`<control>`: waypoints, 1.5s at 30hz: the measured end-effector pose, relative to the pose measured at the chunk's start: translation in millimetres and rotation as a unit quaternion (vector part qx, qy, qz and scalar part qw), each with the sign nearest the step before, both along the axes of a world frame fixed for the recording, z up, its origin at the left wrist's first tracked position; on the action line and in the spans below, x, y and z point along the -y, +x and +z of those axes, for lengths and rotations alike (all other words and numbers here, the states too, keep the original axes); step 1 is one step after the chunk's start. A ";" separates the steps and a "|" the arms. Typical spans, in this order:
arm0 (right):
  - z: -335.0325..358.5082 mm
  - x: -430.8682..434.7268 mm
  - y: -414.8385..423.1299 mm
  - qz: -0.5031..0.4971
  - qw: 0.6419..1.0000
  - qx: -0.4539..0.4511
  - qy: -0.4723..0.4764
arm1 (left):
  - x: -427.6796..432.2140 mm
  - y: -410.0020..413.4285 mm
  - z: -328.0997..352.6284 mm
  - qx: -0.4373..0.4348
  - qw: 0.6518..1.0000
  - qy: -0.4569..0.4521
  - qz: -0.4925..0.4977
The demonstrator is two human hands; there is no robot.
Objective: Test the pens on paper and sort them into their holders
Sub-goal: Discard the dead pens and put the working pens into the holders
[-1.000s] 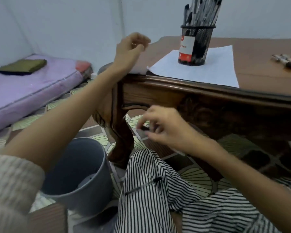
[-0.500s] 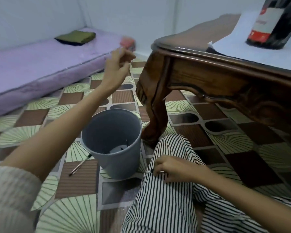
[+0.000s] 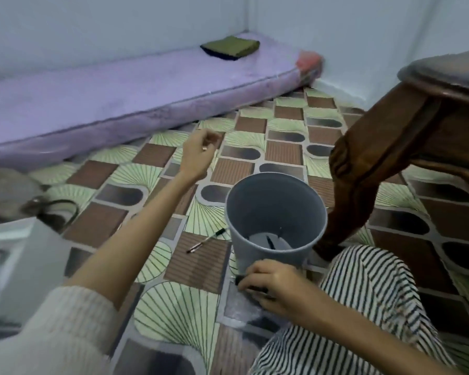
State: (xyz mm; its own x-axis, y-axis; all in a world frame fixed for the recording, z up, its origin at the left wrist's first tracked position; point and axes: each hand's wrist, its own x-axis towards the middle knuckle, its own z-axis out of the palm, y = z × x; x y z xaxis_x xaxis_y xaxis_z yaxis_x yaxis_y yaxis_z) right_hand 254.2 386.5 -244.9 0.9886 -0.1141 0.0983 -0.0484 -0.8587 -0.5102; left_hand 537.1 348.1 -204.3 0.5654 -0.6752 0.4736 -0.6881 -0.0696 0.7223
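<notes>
At the base of the grey bin (image 3: 275, 204) | right hand (image 3: 268, 286), gone from the striped lap (image 3: 363, 293), is gripping a black pen (image 3: 240, 280) there | left hand (image 3: 201, 152) is hovering lower over the tiles (image 3: 195, 269), fingers curled, around what I cannot tell | another pen (image 3: 206, 240) is lying beside the bin.

A thin pen (image 3: 206, 240) with a clear barrel and dark cap lies flat on the tiled floor, slanted, its capped end just beside the grey bin (image 3: 255, 207). The bin stands upright and open; at its bottom a dark pen (image 3: 269, 241) lies on white paper (image 3: 257, 239). Another black pen (image 3: 255, 287) is pinched in the right hand (image 3: 271, 285), low against the bin's near wall.
</notes>
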 end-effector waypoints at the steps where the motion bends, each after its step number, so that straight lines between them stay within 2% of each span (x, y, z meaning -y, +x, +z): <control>1: -9.1 -5.7 9.3 0.003 1.000 0.011 0.001 | -11.4 8.7 -13.1 -0.011 1.000 0.015 0.016; 4: -34.7 -18.2 37.6 -0.013 0.999 0.022 0.025 | -42.2 28.0 -62.7 -0.033 0.994 0.088 0.048; 8: -45.3 -23.1 62.8 -0.053 0.998 0.027 0.037 | -56.8 26.1 -125.1 -0.083 0.974 0.207 0.037; 15: -59.2 -17.8 80.4 -0.092 0.993 -0.036 0.067 | -57.8 4.3 -190.2 -0.045 0.930 0.365 -0.022; 19: -62.0 -13.3 79.5 -0.103 0.989 -0.070 0.076 | -62.0 -0.3 -209.5 0.011 0.920 0.392 -0.022; 26: -59.9 -15.0 79.2 -0.113 0.989 -0.072 0.068 | -68.3 11.7 -208.1 0.016 0.924 0.383 0.004; 31: -46.6 -21.5 82.8 -0.086 0.994 -0.023 0.065 | -70.4 33.3 -175.2 -0.001 0.940 0.338 0.042; 37: 8.7 -32.9 92.6 -0.062 0.992 0.109 0.029 | -66.7 52.8 -83.9 -0.018 0.980 0.186 0.064; 41: 59.3 -34.0 92.4 -0.062 0.969 0.237 0.016 | -52.4 46.2 -3.7 -0.006 0.997 0.063 0.045; 45: 122.0 -4.8 66.7 -0.099 0.942 0.320 0.005 | -18.1 12.6 78.1 0.019 0.998 -0.065 0.013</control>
State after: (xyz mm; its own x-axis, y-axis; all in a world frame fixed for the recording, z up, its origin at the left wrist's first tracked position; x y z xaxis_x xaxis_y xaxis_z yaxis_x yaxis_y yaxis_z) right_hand 320.9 391.3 -122.9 0.6864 -0.2933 0.6655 0.1136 -0.8606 -0.4964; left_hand 549.7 366.2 -126.1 0.5622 -0.5914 0.5780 -0.7146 0.0043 0.6995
